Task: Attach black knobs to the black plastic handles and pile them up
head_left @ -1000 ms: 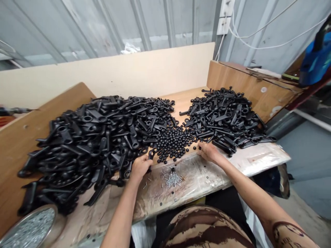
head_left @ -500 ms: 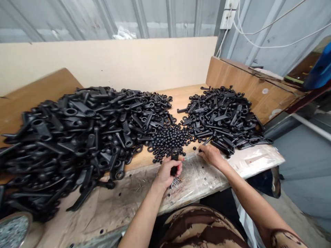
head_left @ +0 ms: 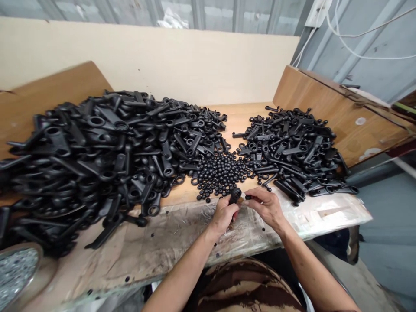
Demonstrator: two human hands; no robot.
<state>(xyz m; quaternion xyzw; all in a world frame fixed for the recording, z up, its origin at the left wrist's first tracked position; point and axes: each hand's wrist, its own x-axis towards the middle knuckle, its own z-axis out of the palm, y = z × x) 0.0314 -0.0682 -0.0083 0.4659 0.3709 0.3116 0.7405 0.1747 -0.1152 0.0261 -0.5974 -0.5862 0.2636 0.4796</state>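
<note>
Near side of the bead heap (head_left: pixel 221 172), over the plastic-covered front strip of the table (head_left: pixel 162 242): our left hand (head_left: pixel 223 215) is closed round the shank of a black lever (head_left: pixel 234 194). Its ring end pokes out of the fist toward the heap.

Just right of that, our right hand (head_left: pixel 267 207) has thumb and forefinger pressed together on a small black bead (head_left: pixel 248 197). The bead sits right beside the lever's ring; whether they touch, we cannot tell.

Handling, as we judge it:
- Lever: moulded, stiff, light, with a matt surface that should not slip. Best gripped on the flat shank, leaving the ring free.
- Bead: tiny, hard and round, apt to roll off. A fingertip pinch only.

Far to the near left of the heap is a metal bowl (head_left: pixel 19 268) of small silvery hardware. Against the heap's left edge is a large pile of levers (head_left: pixel 97 147), and against its right edge a smaller pile (head_left: pixel 292 138). Beyond the heap there is bare wood, then a pale back board (head_left: pixel 162 65).
</note>
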